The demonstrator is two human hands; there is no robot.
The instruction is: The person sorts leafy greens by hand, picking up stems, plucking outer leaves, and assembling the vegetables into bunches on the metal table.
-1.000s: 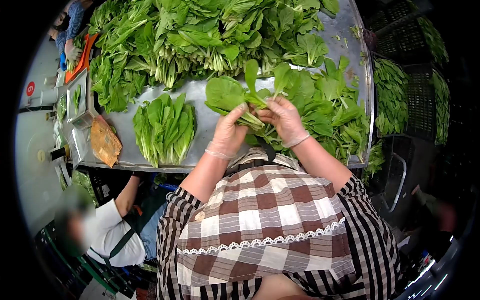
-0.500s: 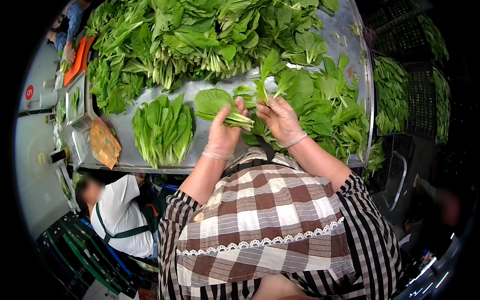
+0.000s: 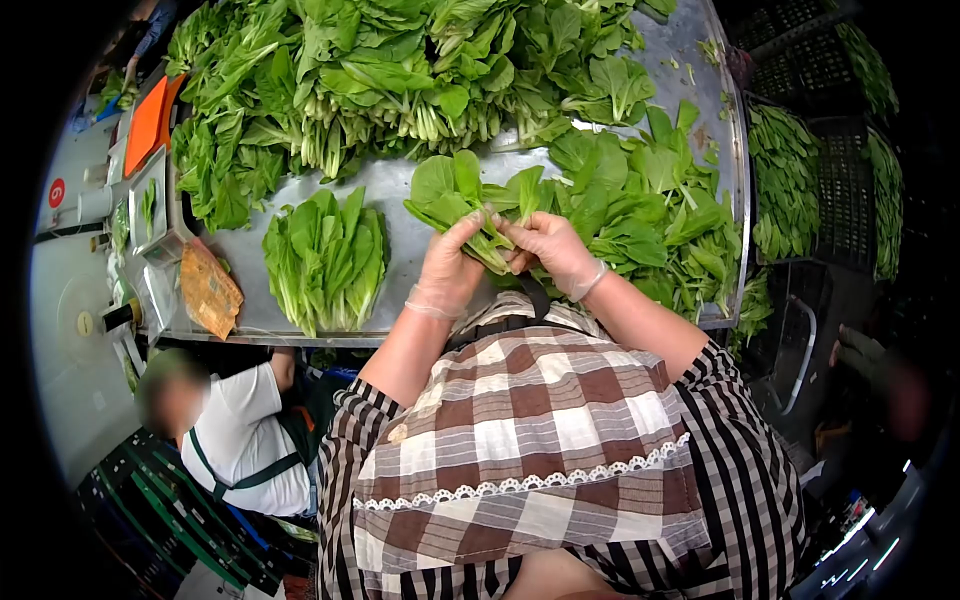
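Note:
In my left hand (image 3: 450,270), closed and clear-gloved, is a small bunch of leafy greens (image 3: 438,192), pale stems angled down toward my right hand. My right hand (image 3: 562,255), gloved too, pinches a small green stalk (image 3: 526,188) against that bunch; the fingertips of both hands meet at the stems. Left of my hands, a neat bundle of greens (image 3: 325,260) lies on the metal table (image 3: 400,180). A loose pile of greens (image 3: 645,225) spreads just beyond my right hand. Across the far side rises a large heap of greens (image 3: 380,85), stems facing me.
Toward the left stand a scale (image 3: 158,222) and an orange board (image 3: 148,125), with a brown stained piece (image 3: 209,287) at the table edge. A person in a white shirt (image 3: 245,425) is at lower left. Dark crates (image 3: 838,190) of greens stand right of the table.
My right hand has come down and left, bringing its stalk against the bunch in my left hand. The person at lower left has shifted; the far-left person's hand has moved off the orange board.

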